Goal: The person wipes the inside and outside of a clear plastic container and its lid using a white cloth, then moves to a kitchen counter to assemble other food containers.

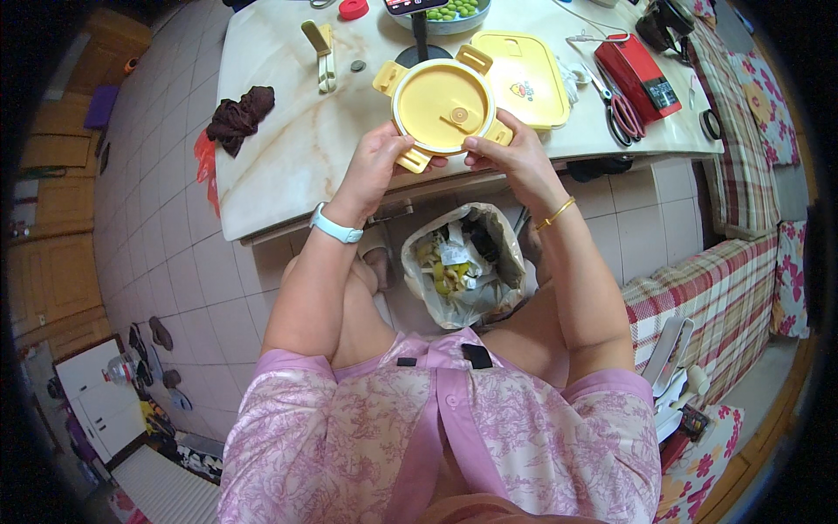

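Note:
Both my hands grip a round yellow lid (435, 98) above the front edge of the table. It has several hinged locking tabs spread outward, a pale sealing ring around its rim and a small round vent plug. My left hand (380, 160) pinches the lower left rim beside a tab. On the other side, my right hand (507, 147) holds the lower right rim, its thumb on the face of the lid. A rectangular yellow lid (524, 78) with a printed cartoon lies on the table just behind, to the right.
Scissors (622, 114) lie beside a red box (638, 78) at the right. A phone stand (421, 49) rises before a bowl of green fruit (452, 26). At the left are a dark cloth (241, 118) and a folding clip-like tool (324, 62). A lined waste bin (517, 275) stands between my legs.

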The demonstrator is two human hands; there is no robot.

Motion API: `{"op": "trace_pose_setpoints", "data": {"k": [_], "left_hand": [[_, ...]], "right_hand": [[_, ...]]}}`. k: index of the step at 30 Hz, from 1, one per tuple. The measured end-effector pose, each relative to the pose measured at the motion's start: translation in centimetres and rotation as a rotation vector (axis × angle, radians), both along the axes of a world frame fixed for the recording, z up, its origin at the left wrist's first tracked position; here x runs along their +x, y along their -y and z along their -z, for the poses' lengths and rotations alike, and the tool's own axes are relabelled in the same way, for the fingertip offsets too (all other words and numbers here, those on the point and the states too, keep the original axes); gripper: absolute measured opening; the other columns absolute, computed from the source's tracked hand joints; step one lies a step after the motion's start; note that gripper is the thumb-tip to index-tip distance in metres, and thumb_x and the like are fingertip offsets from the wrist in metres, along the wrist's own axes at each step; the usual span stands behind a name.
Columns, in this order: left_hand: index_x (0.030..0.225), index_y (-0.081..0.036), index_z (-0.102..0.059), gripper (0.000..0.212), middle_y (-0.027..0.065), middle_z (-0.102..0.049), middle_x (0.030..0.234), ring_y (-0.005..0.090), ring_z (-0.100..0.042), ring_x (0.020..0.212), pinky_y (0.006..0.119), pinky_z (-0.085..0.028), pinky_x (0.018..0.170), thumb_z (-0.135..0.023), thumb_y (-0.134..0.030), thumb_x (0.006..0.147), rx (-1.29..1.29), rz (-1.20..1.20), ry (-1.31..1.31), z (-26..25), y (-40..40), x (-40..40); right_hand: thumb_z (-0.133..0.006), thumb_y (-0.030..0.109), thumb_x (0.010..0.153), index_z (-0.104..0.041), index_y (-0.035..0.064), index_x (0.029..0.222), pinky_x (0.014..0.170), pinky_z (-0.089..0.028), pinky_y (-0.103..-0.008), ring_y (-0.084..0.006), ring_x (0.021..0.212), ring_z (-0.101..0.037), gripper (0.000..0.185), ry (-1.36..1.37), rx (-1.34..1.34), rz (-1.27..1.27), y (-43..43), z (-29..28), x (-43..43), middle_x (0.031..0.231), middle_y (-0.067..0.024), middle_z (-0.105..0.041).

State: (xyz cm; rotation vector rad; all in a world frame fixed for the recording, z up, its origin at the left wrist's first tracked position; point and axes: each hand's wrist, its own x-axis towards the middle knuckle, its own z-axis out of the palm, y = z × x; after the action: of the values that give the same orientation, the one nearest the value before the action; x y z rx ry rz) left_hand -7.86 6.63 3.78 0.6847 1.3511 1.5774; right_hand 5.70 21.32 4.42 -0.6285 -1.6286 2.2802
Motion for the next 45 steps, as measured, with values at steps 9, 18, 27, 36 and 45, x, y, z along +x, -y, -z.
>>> {"op": "trace_pose_setpoints", "data": {"k": [9,18,27,36,45], "left_hand": [[0.097,-0.001,-0.052,0.021,0.0035,-0.058,0.082,0.0087,-0.057,0.07,0.02,-0.047,0.063,-0.043,-0.018,0.089,-0.015,-0.183,-0.033,0.4,0.2,-0.7],[0.097,-0.003,-0.054,0.022,0.0019,-0.059,0.081,0.0071,-0.056,0.07,0.021,-0.047,0.065,-0.045,-0.022,0.09,0.03,-0.156,0.002,0.1,0.9,-1.7],[0.101,-0.003,-0.05,0.02,-0.0003,-0.057,0.08,0.0036,-0.052,0.066,0.016,-0.041,0.057,-0.05,-0.016,0.086,0.046,-0.176,-0.029,-0.4,0.6,-1.1],[0.111,0.005,-0.041,0.036,0.0112,-0.06,0.095,0.0131,-0.059,0.082,0.024,-0.047,0.073,-0.057,-0.004,0.08,0.079,-0.108,-0.105,0.2,0.7,-1.3],[0.112,0.006,-0.041,0.034,0.0124,-0.059,0.099,0.0137,-0.059,0.084,0.025,-0.047,0.075,-0.054,0.001,0.08,0.072,-0.049,-0.134,0.4,0.5,-0.7]], "right_hand": [[-0.064,0.008,0.077,-0.05,-0.0018,0.106,0.059,-0.05,-0.0225,-0.0105,0.064,-0.058,0.034,0.033,0.006,-0.064,-0.1,-0.2,0.2,0.08,-0.006,-0.06],[-0.064,0.01,0.076,-0.047,-0.0001,0.11,0.062,-0.05,-0.0229,-0.0109,0.066,-0.059,0.039,0.03,-0.033,-0.1,-0.1,-0.4,0.3,0.08,-0.0053,-0.059],[-0.067,0.007,0.072,-0.047,-0.0009,0.109,0.061,-0.05,-0.0231,-0.0105,0.067,-0.058,0.043,0.011,0.061,-0.12,-0.1,-0.4,0.1,0.081,-0.0048,-0.06],[-0.067,0.013,0.074,-0.051,0.0,0.104,0.058,-0.049,-0.0225,-0.0107,0.066,-0.059,0.036,0.068,0.087,-0.155,-0.2,0.1,-0.1,0.079,-0.0062,-0.061],[-0.059,0.028,0.082,-0.056,-0.0017,0.097,0.053,-0.049,-0.0213,-0.011,0.063,-0.058,0.033,0.16,0.087,-0.04,-0.1,1.9,-0.7,0.082,-0.0063,-0.06]]}}
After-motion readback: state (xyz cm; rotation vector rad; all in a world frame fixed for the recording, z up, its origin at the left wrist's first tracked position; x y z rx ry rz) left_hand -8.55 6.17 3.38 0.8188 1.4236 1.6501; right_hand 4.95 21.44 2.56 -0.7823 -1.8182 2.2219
